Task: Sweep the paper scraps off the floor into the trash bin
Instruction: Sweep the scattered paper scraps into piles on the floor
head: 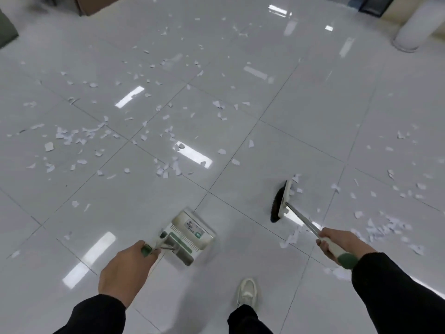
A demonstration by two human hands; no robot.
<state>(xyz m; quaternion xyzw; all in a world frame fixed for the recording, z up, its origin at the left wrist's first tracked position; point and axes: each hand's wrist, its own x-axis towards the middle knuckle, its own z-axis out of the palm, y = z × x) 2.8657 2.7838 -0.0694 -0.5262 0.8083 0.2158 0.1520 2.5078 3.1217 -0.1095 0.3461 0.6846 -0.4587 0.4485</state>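
White paper scraps (166, 168) lie scattered over the glossy white tiled floor (313, 112), thickest at the left and along the right side. My left hand (125, 271) grips the green-tipped handle of a white and green dustpan (190, 235), which hangs low over the floor in front of me. My right hand (337, 242) grips the white and green handle of a broom (281, 201). Its dark bristles rest on the tiles right of centre, with a few scraps beside the head. No trash bin can be made out with certainty.
My white shoe (246, 291) stands on the tiles between the two arms. A white round column base (414, 27) rises at the far right. A brown piece of furniture (96, 4) and a dark object (6, 30) stand at the far left.
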